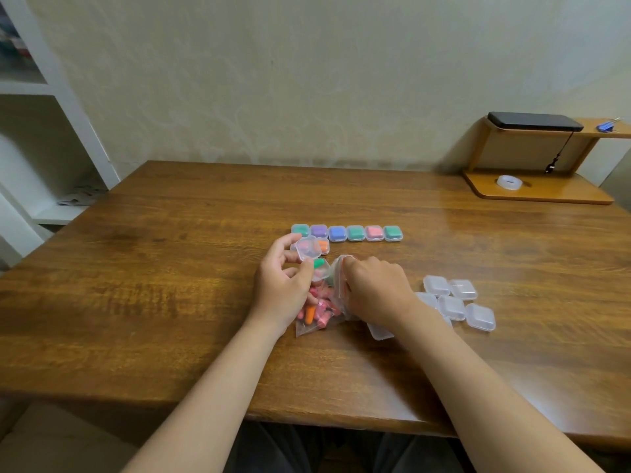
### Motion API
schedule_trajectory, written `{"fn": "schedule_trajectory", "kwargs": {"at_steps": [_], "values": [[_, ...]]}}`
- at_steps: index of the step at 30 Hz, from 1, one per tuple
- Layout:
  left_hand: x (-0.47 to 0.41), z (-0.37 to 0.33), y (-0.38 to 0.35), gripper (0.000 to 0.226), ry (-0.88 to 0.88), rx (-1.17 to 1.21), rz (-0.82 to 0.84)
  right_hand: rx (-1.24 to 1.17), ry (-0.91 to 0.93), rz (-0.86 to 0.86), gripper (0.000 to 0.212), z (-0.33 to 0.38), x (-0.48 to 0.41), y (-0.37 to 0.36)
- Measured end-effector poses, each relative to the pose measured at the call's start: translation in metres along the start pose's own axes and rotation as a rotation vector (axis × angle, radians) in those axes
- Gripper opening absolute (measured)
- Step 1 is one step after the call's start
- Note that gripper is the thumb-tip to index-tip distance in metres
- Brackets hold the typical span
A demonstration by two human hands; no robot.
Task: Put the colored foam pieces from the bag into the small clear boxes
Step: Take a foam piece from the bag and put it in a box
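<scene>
- The left hand [283, 285] holds an open small clear plastic box [309, 250] between the thumb and the curled fingers, a little above the brown wooden table [170, 268]. The lid of the box stands up.
- A green foam piece [319, 263] shows at the lower half of this box, just beside the left fingertips. I cannot tell if it lies inside the box or is pinched by the fingers.
- The right hand [375, 288] is curled at the open mouth of a clear plastic zip bag [307, 327] and grips its red-lined edge. Its fingertips are hidden.
- The bag lies on the table between the two hands, with pink foam pieces [322, 307] and one orange foam piece [310, 314] inside it.
- Behind the hands is a row of six closed clear boxes [346, 232], filled from left to right with green, purple, blue, green, pink and green.
- A closed box with orange filling [323, 245] lies just behind the held box.
- A group of empty clear boxes [450, 302] lies to the right of the right hand, and one is partly under the right forearm.
- At the far right corner stands a wooden desk shelf [536, 191], with a black flat object [534, 121] on top and a roll of clear tape [507, 181] on its base.
</scene>
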State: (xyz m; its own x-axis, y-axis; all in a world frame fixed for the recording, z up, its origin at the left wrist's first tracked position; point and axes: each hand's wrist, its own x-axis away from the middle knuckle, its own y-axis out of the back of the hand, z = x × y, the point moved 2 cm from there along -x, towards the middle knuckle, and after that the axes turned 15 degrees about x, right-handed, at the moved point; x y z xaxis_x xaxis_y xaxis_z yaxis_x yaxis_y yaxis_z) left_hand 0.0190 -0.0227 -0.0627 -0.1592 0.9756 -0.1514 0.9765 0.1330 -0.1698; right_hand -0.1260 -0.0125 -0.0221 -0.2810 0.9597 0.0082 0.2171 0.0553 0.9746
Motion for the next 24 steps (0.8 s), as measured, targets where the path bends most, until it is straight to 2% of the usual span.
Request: {"fn": "schedule_trajectory", "kwargs": {"at_steps": [6, 16, 24], "values": [[0.000, 0.000, 0.001, 0.041, -0.002, 0.003, -0.008, -0.019, -0.024, -0.042, 0.014, -0.008, 0.003, -0.002], [-0.001, 0.003, 0.001, 0.040, 0.004, -0.008, -0.034, -0.231, -0.017, -0.043, 0.029, -0.027, 0.012, -0.005], [-0.001, 0.002, 0.000, 0.039, 0.007, -0.014, -0.035, -0.415, -0.005, -0.162, 0.005, -0.042, 0.013, -0.022]]}}
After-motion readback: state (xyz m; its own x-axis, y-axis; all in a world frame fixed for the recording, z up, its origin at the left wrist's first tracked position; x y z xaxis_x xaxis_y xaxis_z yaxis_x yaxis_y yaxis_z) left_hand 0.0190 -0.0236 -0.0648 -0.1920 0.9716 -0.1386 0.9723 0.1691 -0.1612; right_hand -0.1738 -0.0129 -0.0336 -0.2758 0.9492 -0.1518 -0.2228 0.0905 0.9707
